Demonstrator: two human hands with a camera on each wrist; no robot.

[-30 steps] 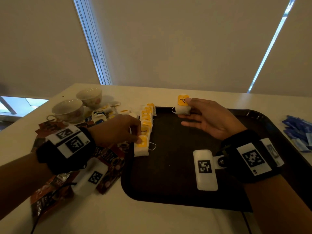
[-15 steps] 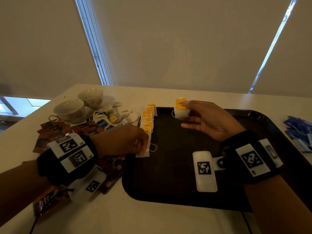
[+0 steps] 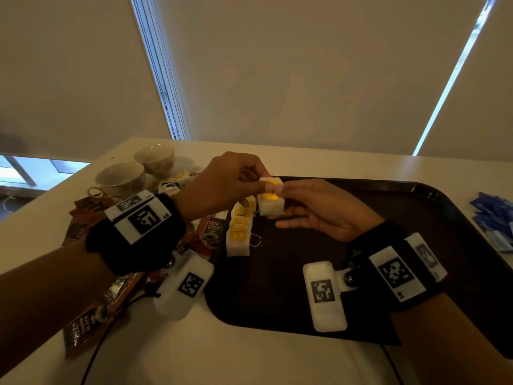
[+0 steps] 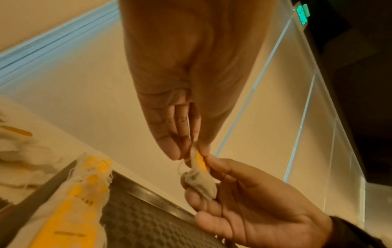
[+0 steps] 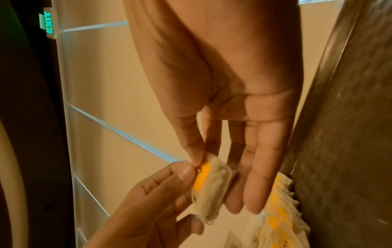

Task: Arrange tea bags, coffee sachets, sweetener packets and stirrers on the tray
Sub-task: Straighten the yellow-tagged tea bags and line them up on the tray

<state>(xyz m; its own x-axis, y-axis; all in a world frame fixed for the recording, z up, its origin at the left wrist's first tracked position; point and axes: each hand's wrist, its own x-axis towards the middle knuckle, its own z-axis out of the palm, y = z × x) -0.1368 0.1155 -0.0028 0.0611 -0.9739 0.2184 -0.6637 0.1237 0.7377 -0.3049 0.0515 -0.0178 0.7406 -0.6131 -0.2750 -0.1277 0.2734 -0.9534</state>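
A white tea bag (image 3: 270,205) with a yellow tag is held above the far left part of the dark tray (image 3: 361,287). My right hand (image 3: 286,200) holds it from the right, thumb on top and fingers underneath. From the left, my left hand (image 3: 261,186) pinches its top edge by the tag. The left wrist view shows the tea bag (image 4: 200,178) pinched between both hands. In the right wrist view the tea bag (image 5: 212,189) sits between thumb and fingers. A row of tea bags (image 3: 238,232) lies along the tray's left edge.
Brown coffee sachets (image 3: 83,326) lie scattered on the table left of the tray, with more tea bags behind them. Two cups (image 3: 122,176) stand at the far left. Blue sweetener packets (image 3: 494,220) are piled right of the tray. Window blinds close off the back.
My left hand has let go of the nearest tea bag in the row and risen rightward to pinch the tea bag in my right hand. The right hand brought that bag slightly left.
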